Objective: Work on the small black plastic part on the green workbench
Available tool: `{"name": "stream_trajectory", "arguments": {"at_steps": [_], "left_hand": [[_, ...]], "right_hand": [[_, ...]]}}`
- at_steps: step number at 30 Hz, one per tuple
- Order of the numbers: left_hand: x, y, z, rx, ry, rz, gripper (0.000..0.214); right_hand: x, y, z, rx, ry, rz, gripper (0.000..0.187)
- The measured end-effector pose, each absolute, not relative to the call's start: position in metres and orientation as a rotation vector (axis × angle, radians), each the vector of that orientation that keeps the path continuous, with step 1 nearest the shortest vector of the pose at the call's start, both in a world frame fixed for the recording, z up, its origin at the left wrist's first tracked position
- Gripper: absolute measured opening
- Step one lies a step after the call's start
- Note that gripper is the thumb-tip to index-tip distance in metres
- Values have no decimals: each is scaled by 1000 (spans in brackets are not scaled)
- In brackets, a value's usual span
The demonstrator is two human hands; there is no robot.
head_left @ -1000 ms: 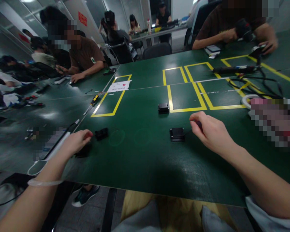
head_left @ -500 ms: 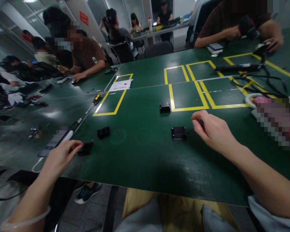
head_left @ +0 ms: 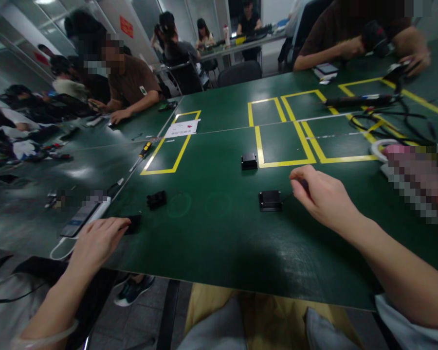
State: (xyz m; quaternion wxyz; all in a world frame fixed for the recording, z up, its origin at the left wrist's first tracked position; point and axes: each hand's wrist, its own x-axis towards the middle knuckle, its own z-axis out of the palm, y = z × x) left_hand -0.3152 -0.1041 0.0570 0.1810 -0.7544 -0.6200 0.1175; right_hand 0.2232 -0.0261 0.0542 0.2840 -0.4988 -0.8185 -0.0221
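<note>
My left hand (head_left: pixel 99 243) is over the left part of the table, its fingers pressed together at the edge of a flat black piece (head_left: pixel 134 223). Whatever those fingertips pinch, if anything, is hidden. A small black part (head_left: pixel 156 199) lies just beyond it. On the right, my right hand (head_left: pixel 319 197) is closed around a thin dark tool (head_left: pixel 304 185), mostly covered by the fingers. Its tip side faces a black rectangular block (head_left: pixel 270 200) with bright corner spots. A similar black block (head_left: pixel 249 161) sits farther back beside the yellow tape.
A phone (head_left: pixel 82 218) with a white cable lies left of my left hand. Behind it are a yellow-black screwdriver (head_left: pixel 145 150) and a paper sheet (head_left: pixel 182 128). Black cables (head_left: pixel 394 124) and a white tape roll (head_left: pixel 381 149) are at right. Co-workers sit across the table.
My left hand has turned and lowered slightly, its fingers now covering part of the flat black piece. My right hand and the blocks have barely moved.
</note>
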Motion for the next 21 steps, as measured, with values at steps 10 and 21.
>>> {"name": "stream_trajectory", "arguments": {"at_steps": [10,21], "left_hand": [[-328,-104,48,-2115,-1701,265,27],[-335,-104,42,-2155,-1722,194,27]], "right_hand": [[225,-26,57,-1316,-2258,-93,24],[223,-29,61,-1376,-2224,-77,21]]}}
